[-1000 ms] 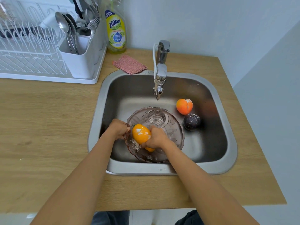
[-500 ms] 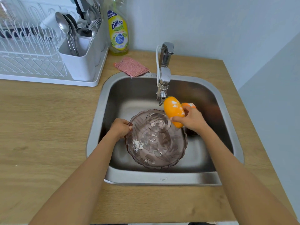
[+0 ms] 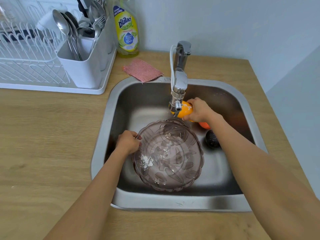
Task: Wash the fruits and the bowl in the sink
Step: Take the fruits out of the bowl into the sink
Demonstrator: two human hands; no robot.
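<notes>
A smoky, patterned glass bowl point(image 3: 183, 163) with white powder specks sits in the steel sink point(image 3: 102, 135). My left hand point(image 3: 128, 142) grips the bowl's left rim. My right hand point(image 3: 199, 110) holds a yellow-orange fruit point(image 3: 186, 110) with white smears, right under the tap spout point(image 3: 178, 101). No water stream is visible. An orange fruit point(image 3: 205, 125) lies mostly hidden behind my right wrist. A dark round fruit point(image 3: 212, 139) rests on the sink floor to the right of the bowl.
A pink scouring pad point(image 3: 142, 70) lies at the sink's back edge. Behind it stands a yellow dish-soap bottle point(image 3: 126, 32). A white dish rack point(image 3: 31, 63) with a cutlery holder point(image 3: 84, 56) fills the back left. Wooden counter point(image 3: 43, 144) surrounds the sink; walls stand behind and right.
My right hand lifted the yellow-orange fruit out of the bowl and carried it back and right, up under the tap. My left hand stayed on the bowl's rim.
</notes>
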